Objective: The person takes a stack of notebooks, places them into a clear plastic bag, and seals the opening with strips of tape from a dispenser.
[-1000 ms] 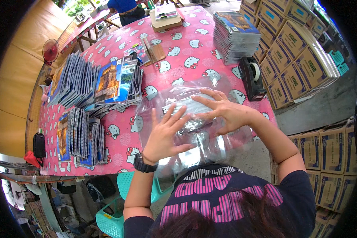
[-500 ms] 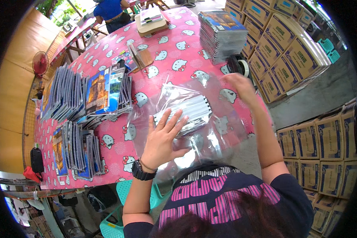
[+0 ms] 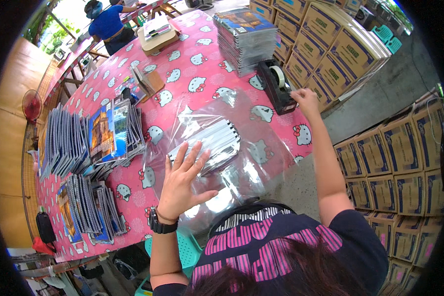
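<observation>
My left hand (image 3: 185, 177), with a black watch at its wrist, lies with fingers spread on a stack of white, strip-like paper pieces with black marks along the edge (image 3: 222, 143). A large clear plastic sheet (image 3: 254, 170) is around the stack and spreads over the table. My right hand (image 3: 307, 101) is at the near end of a black tape dispenser (image 3: 275, 93), thumb and fingers pinched together. Whatever is in that pinch is too small to make out. A pale tape roll (image 3: 277, 76) sits in the dispenser.
Spiral-bound notebooks (image 3: 66, 143) stand in rows at the left, and more form a tall stack (image 3: 246, 42) at the far right. A cardboard-coloured holder (image 3: 148, 81) and a tray of papers (image 3: 158, 34) lie farther back. Cartons (image 3: 325, 54) line the right side; a person (image 3: 108, 27) is beyond.
My view has shifted, so the table appears farther left. My right hand has moved from above the plastic sheet's far right to the tape dispenser. The left hand stays on the stack.
</observation>
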Demonstrator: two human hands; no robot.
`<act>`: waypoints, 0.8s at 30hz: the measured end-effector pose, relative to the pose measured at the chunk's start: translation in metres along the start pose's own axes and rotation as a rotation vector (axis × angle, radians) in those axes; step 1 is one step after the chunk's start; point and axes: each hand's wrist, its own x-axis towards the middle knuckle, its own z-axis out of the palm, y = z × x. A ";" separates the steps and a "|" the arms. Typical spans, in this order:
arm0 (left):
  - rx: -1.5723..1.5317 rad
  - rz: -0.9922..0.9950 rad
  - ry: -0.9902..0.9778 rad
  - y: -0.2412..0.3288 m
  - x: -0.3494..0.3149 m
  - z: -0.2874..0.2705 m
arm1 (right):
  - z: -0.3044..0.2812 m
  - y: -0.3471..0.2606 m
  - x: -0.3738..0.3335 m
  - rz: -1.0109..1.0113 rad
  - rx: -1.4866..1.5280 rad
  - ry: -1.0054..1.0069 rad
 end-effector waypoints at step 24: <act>-0.053 -0.007 0.329 -0.016 -0.003 0.017 | 0.000 -0.233 -0.042 -0.804 -0.560 -0.761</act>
